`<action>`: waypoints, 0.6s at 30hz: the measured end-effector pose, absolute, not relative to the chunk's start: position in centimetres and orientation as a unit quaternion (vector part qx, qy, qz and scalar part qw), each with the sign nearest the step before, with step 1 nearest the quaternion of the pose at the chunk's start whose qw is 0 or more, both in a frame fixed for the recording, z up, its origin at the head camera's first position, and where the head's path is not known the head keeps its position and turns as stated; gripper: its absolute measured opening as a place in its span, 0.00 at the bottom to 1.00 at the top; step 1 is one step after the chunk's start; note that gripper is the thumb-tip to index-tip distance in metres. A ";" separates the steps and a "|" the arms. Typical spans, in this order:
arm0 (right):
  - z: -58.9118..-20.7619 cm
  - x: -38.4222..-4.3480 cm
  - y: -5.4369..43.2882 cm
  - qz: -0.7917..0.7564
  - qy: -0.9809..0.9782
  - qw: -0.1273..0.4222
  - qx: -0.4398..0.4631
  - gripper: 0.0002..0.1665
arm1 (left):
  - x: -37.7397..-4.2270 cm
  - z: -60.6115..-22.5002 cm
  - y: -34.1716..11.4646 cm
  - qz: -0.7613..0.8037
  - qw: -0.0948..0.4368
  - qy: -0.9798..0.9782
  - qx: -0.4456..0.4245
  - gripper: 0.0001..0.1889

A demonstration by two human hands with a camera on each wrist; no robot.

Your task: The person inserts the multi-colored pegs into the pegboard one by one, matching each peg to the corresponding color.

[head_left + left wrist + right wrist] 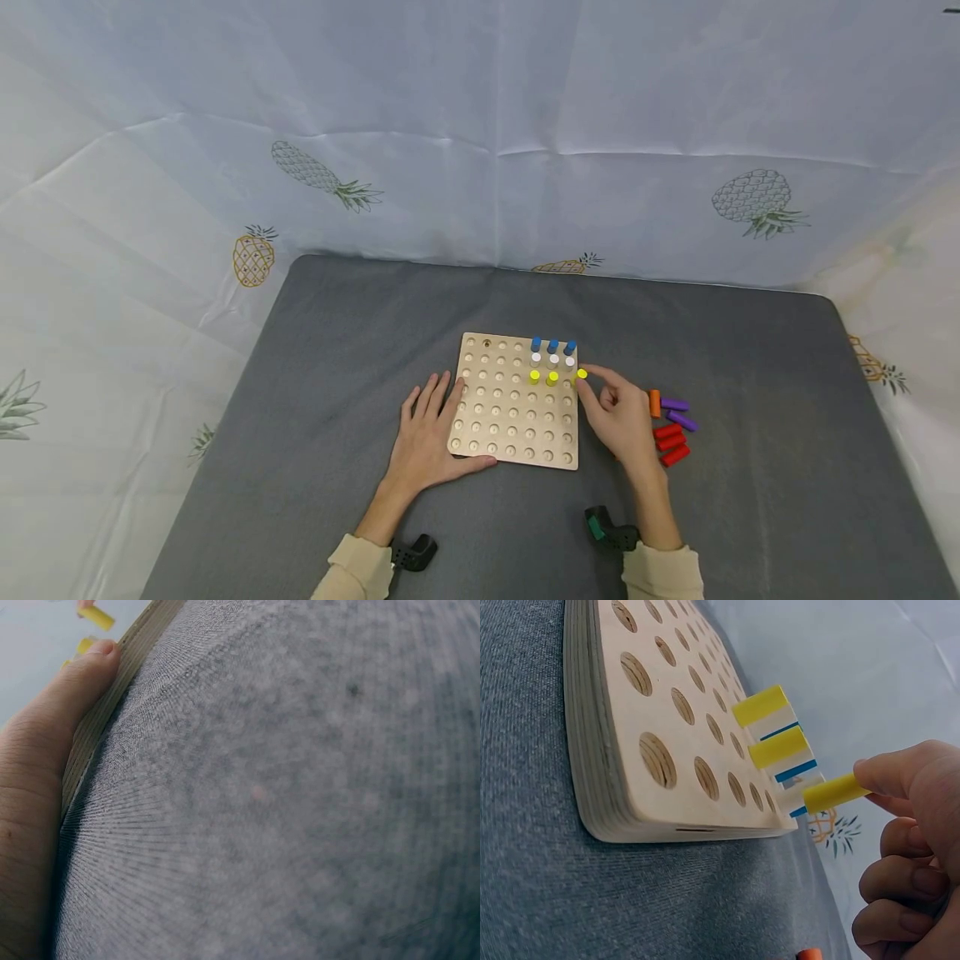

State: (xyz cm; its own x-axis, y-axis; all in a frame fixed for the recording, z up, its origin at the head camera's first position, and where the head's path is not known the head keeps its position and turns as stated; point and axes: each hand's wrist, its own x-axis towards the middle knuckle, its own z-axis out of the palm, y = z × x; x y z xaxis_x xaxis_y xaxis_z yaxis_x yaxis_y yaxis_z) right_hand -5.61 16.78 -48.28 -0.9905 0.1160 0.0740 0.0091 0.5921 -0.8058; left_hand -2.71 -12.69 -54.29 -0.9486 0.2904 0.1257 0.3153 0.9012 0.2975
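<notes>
A square wooden pegboard (517, 457) with rows of round holes lies on the table. My left hand (426, 443) rests at its lower left corner, fingers straight against the left side and thumb along the near edge. Between thumb and forefinger, my right hand (621, 417) pinches a yellow peg (832, 793), tilted at the board's right edge. Two yellow pegs (778, 748) stand upright in the same row. Behind them are three white pegs (553, 361) and three blue pegs (552, 346). The right hand's other fingers are curled in the right wrist view.
Right of my right hand lie three red pegs (671, 438), two purple pegs (681, 421) and an orange peg (655, 403). Grey cloth (360, 333) covers the table. A pale curtain with printed pineapples (495, 208) hangs behind it.
</notes>
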 end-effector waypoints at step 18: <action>-49.5 -6.1 16.3 0.450 -0.892 0.047 -0.018 0.15 | -2.7 -54.3 -12.7 -0.164 0.037 -0.973 -0.156 0.68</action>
